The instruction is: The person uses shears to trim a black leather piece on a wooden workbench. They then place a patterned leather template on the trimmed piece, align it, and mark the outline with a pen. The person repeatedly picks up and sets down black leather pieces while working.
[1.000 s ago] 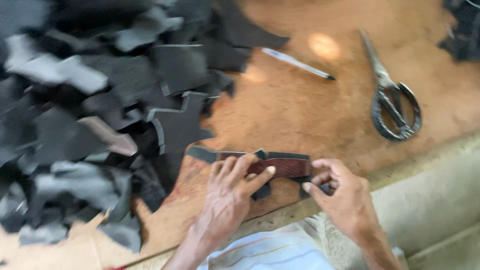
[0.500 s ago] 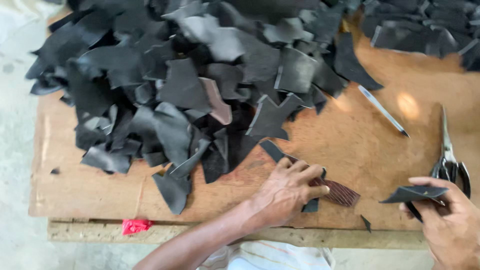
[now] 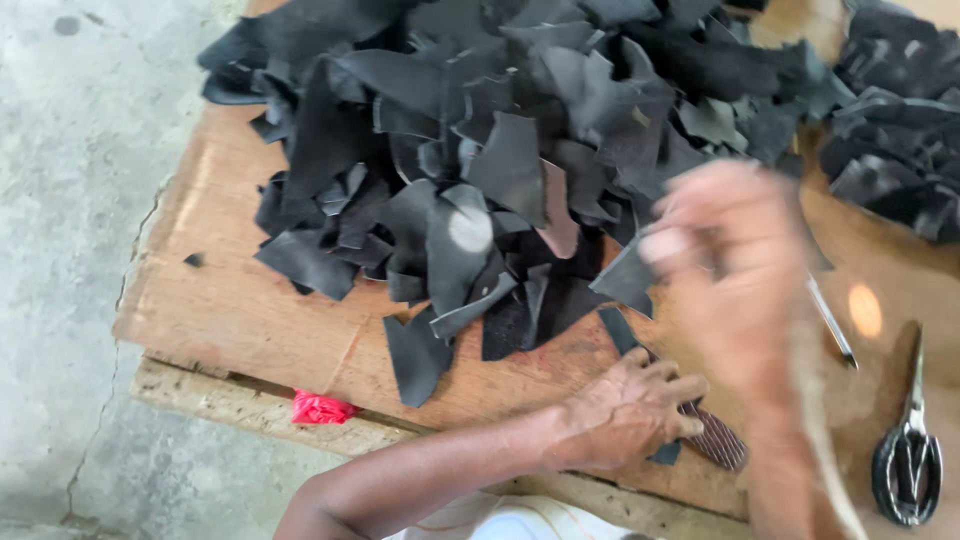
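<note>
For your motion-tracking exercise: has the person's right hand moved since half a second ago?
Yes. The right hand has risen from beside the black-handled scissors toward the heap of black leather scraps, now blurred above the pen.

Workshop: leather scraps [image 3: 520, 150], scissors [image 3: 908, 455], worn workbench [image 3: 240, 310].

Head view, steeply down, close over table [image 3: 250, 310]

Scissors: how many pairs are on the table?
1. The scissors lie at the table's right edge, near the pen, right of the raised right hand. More could be hidden under the black scraps.
</note>
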`<state>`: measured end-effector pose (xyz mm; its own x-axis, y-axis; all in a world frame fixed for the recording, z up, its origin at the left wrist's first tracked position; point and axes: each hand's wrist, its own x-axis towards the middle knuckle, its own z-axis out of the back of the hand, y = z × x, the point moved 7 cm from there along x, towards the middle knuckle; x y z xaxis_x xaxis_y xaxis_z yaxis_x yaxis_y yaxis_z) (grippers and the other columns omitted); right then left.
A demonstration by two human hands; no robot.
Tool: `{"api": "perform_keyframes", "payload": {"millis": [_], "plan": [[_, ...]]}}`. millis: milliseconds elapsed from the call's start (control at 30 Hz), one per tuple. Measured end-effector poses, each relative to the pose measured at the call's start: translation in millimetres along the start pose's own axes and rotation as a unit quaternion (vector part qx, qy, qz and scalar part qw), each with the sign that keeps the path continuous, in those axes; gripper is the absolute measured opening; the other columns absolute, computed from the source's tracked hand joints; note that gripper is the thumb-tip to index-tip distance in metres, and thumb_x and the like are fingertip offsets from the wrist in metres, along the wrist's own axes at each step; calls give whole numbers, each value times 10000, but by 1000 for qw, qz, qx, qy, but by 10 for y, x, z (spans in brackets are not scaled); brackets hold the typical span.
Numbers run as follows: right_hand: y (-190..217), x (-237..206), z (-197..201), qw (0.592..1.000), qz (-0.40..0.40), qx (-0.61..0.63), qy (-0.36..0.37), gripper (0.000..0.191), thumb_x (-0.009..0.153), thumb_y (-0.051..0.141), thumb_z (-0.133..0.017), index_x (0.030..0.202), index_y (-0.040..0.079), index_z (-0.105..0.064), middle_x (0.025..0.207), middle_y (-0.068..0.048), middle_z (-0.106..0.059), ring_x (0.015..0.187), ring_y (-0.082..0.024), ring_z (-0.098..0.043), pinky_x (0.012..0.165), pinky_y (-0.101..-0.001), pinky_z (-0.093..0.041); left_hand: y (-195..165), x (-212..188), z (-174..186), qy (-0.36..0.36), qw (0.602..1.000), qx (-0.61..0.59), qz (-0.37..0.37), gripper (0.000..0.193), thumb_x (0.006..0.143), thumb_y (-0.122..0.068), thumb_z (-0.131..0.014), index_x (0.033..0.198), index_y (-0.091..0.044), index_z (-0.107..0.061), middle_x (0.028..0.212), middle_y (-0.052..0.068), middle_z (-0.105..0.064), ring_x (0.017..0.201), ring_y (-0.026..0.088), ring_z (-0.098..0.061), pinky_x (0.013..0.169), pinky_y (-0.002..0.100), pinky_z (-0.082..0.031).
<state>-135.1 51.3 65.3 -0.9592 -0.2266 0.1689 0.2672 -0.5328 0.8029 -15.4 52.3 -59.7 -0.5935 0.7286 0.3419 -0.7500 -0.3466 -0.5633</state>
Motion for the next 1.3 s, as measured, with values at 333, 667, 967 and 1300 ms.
{"api": "perform_keyframes", "payload": {"millis": [333,667,967,1300], "plan": [[477,81,-1527,865,360,-264,228,490,790,-30,-655,1253,128,-683,1342,-156,-579,1283,-315,-437,1051,-447,-415,-45,-72,-535,-68,983,169,-32,263,1007,-145,-533,1208,-95,-696,1252,120,-622,1139,257,-592,966,431,-461],[823,557,-625,877,301,-360,102,344,791,171,-728,1089,7,-681,1019,-138,-712,944,-286,-683,818,-413,-535,-31,-40,98,-163,987,6,4,157,858,-250,-565,914,-248,-711,1452,92,-548,1341,320,-551,1118,554,-418],[506,445,-1379,924,236,-204,220,258,828,158,-821,1044,40,-744,859,-98,-711,834,-261,-666,769,-394,-534,-26,20,-334,103,991,91,7,160,1037,-247,-586,1080,-251,-740,1196,19,-638,1226,248,-605,1050,464,-450],[-197,830,-888,975,-81,44,201,211,854,58,-789,1024,-34,-705,885,-73,-757,753,-56,-668,650,-206,-531,-25,47,-33,4,1000,2,5,168,850,-249,-621,978,-249,-730,1264,53,-596,1192,258,-594,948,447,-434]]}}
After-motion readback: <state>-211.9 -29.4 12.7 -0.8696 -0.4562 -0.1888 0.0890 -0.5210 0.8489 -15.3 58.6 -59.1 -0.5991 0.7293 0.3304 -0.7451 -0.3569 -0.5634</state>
